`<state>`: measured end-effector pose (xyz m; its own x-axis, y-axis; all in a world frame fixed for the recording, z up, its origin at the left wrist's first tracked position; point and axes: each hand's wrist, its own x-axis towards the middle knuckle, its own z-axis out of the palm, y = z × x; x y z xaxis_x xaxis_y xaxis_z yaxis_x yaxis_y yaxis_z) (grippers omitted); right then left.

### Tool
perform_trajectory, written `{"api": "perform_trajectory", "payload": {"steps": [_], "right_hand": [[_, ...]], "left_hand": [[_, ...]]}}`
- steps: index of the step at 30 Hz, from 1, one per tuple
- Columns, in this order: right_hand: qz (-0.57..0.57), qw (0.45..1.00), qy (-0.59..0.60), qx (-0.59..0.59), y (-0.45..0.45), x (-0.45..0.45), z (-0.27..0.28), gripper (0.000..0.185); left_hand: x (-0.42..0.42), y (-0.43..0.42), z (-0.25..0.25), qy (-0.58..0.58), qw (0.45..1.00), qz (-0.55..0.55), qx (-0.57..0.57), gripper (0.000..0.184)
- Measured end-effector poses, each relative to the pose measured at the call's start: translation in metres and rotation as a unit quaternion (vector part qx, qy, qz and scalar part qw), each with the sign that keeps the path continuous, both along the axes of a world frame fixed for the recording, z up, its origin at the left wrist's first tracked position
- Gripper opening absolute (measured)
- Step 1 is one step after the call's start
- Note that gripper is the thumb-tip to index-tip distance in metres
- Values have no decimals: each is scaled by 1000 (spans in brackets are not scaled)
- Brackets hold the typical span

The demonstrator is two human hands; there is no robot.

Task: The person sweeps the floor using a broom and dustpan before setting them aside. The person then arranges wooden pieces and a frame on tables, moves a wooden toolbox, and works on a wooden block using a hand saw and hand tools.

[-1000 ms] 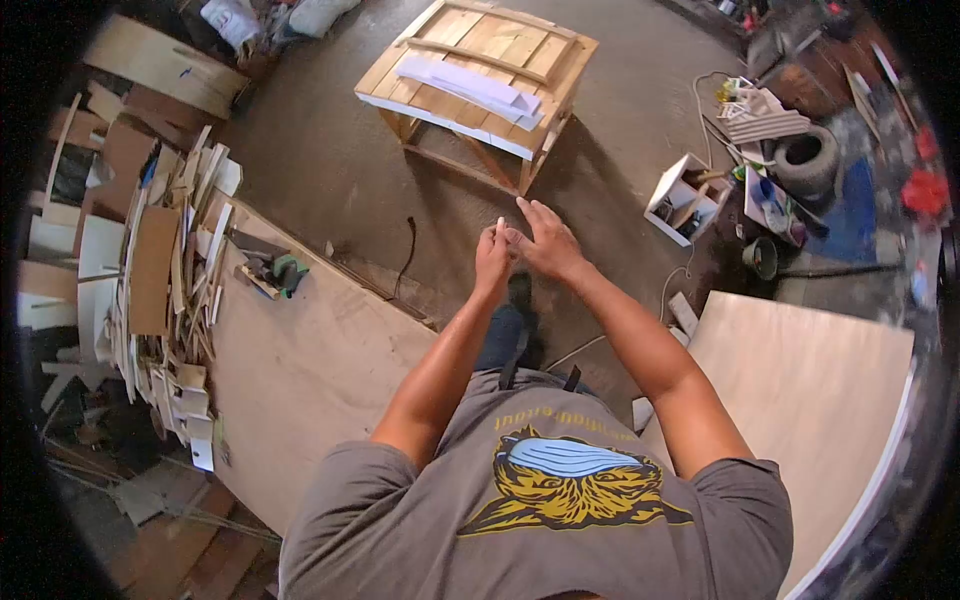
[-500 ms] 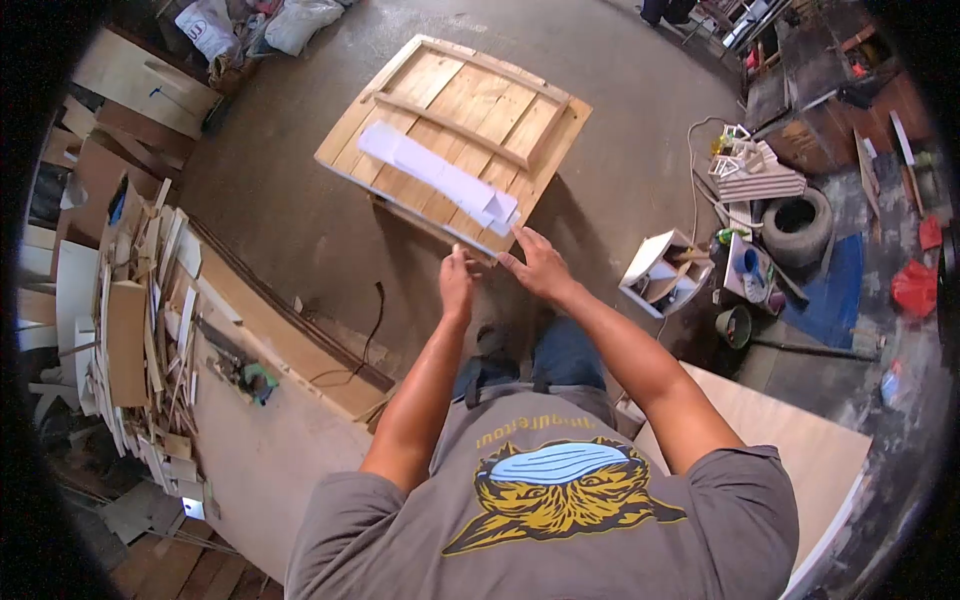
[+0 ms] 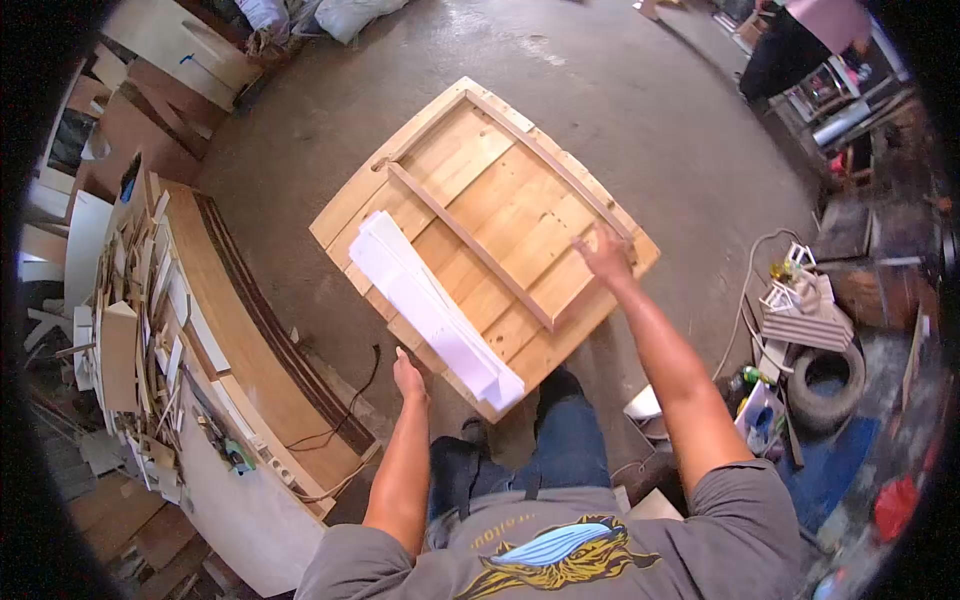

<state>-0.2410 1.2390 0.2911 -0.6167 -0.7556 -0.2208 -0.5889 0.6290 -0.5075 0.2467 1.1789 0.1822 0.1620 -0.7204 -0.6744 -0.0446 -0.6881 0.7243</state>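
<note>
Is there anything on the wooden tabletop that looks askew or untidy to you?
Slightly: the white strips along the near-left side of the wooden tabletop are stacked unevenly, their ends fanned out rather than lined up.

Heaped at left: wood offcuts [image 3: 150, 345] beside a pale panel [image 3: 235, 525] bearing a dark-and-green tool [image 3: 236, 456], with a dark cable [image 3: 362, 390] trailing nearby. Ranged along the right: a tyre [image 3: 825, 414] just beside a blue sheet [image 3: 838, 480], a red bag [image 3: 894, 508] near the sheet and a pale cord [image 3: 744, 300] curving over the floor [image 3: 290, 150]. Farther back: light-coloured sacks [image 3: 345, 15] toward the left and, toward the right, a person [image 3: 785, 58] in pink top and dark trousers.
</note>
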Motion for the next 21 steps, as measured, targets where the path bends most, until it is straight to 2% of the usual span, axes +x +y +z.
{"api": "perform_trajectory", "payload": {"steps": [3,4,6,7,8,10,11,13,14,15,17,21], "right_hand": [[-8,999,-11,34,-50,-60,-11,86],[-17,999,-15,45,-63,-76,-19,86],[-54,997,16,51,-86,-105,-56,82],[-76,995,34,54,-96,-120,-71,80],[-83,995,25,57,-104,-138,-84,80],[-98,993,0,69,-113,-154,-109,81],[-116,991,-48,52,-117,-153,-114,79],[-147,979,-138,20,-127,-152,-109,76],[-138,985,-99,-14,-127,-155,-128,63],[-119,985,-122,7,-128,-160,-132,60],[-84,981,-168,43,-136,-167,-139,56],[-104,979,-168,46,-143,-175,-149,56]], "left_hand": [[6,-34,-63,75,997,34,8,64],[-5,-44,-49,-42,999,14,30,66],[20,-60,-105,158,986,44,28,68],[5,-74,-89,259,964,56,25,69],[-9,-79,-71,294,955,28,22,78],[-31,-92,-49,253,965,53,45,77],[-31,-100,-50,233,969,64,54,76],[4,-99,-111,295,953,49,56,76],[11,-94,-119,301,950,54,59,75],[18,-89,-128,307,948,59,61,75],[9,-95,-106,272,957,80,64,72],[1,-99,-101,322,944,69,18,71]]}}
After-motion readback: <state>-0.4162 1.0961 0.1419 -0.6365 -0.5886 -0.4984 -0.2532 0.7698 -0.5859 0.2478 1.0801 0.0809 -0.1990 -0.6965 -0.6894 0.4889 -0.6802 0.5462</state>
